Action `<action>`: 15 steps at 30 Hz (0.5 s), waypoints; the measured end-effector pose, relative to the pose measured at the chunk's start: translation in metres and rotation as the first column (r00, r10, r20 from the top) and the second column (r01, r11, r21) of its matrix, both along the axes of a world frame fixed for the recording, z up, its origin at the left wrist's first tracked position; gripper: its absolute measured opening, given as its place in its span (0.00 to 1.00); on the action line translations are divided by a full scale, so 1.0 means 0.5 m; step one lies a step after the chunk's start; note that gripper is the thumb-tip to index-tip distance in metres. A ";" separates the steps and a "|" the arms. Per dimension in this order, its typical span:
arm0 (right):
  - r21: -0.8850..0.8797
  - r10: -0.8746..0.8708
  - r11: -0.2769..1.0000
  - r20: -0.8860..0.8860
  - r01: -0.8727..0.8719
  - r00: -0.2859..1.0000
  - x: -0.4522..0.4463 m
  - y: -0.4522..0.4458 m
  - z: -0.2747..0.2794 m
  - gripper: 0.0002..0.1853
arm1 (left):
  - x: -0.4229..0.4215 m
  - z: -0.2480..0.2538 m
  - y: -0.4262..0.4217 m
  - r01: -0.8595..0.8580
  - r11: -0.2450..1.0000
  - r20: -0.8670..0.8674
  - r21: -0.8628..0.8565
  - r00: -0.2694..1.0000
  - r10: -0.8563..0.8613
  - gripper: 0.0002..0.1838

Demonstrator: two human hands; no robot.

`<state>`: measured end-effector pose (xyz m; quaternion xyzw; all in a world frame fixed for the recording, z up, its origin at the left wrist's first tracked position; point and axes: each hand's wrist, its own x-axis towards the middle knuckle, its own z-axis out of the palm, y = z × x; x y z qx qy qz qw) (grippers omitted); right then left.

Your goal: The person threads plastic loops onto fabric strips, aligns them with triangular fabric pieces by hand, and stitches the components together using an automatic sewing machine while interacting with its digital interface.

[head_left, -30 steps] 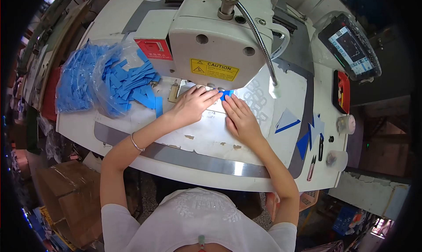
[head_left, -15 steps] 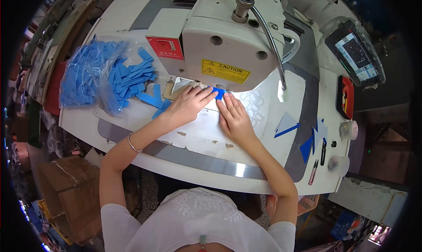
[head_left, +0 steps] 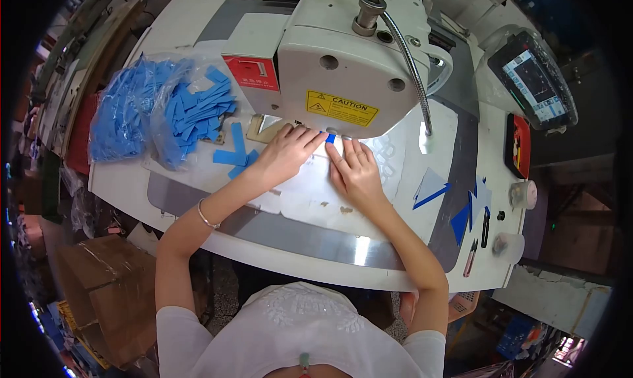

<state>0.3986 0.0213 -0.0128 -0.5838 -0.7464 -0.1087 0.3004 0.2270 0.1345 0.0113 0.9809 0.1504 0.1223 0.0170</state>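
A small blue piece (head_left: 330, 138) lies under the front of the white sewing machine head (head_left: 349, 61), mostly covered by my fingers and the machine. My left hand (head_left: 283, 155) rests flat, fingers stretched forward, with its fingertips at the left side of the piece. My right hand (head_left: 358, 173) lies on the white sheet (head_left: 306, 196), its fingers extended and touching the piece's right side. Beside my left forearm are loose light-blue strips (head_left: 229, 157). A clear plastic bag (head_left: 155, 130) full of similar strips sits farther left.
To the right are triangular blue-and-white scraps (head_left: 459, 223), thread snips (head_left: 471, 258), a black pen-like tool (head_left: 485, 227) and two small tubs (head_left: 508, 248). A control screen (head_left: 534, 78) stands behind a red tray (head_left: 517, 146). A cardboard box (head_left: 109, 295) is below left.
Less of the blue piece shows between my fingertips now. My right hand has shifted slightly, and my left forearm has moved a little to the right. The view has shifted slightly too.
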 end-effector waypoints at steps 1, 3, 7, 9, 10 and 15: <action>-0.001 0.000 1.000 0.007 0.000 1.000 0.002 0.004 0.000 0.23 | 0.004 -0.006 0.006 0.008 1.000 0.021 0.025 1.000 -0.009 0.28; 0.027 0.004 1.000 0.003 -0.004 1.000 0.010 0.013 0.006 0.20 | 0.013 -0.011 0.018 0.001 0.999 0.028 0.045 1.000 -0.003 0.27; 0.030 -0.009 1.000 -0.072 0.011 0.997 0.022 0.022 0.006 0.15 | 0.029 -0.002 0.037 -0.048 0.999 -0.074 -0.023 0.996 0.046 0.25; 0.052 -0.039 0.998 -0.123 0.046 0.992 0.028 0.020 0.004 0.13 | 0.032 -0.002 0.037 -0.046 0.998 -0.070 -0.032 0.997 0.044 0.24; 0.099 -0.035 0.994 -0.123 0.048 0.992 0.024 0.015 0.002 0.12 | 0.025 0.003 0.029 -0.035 0.999 -0.035 -0.016 0.999 0.035 0.24; -0.026 -0.262 0.965 -0.029 0.262 0.964 0.026 0.005 0.019 0.16 | 0.011 0.007 0.018 -0.021 0.998 0.104 -0.056 0.994 0.027 0.24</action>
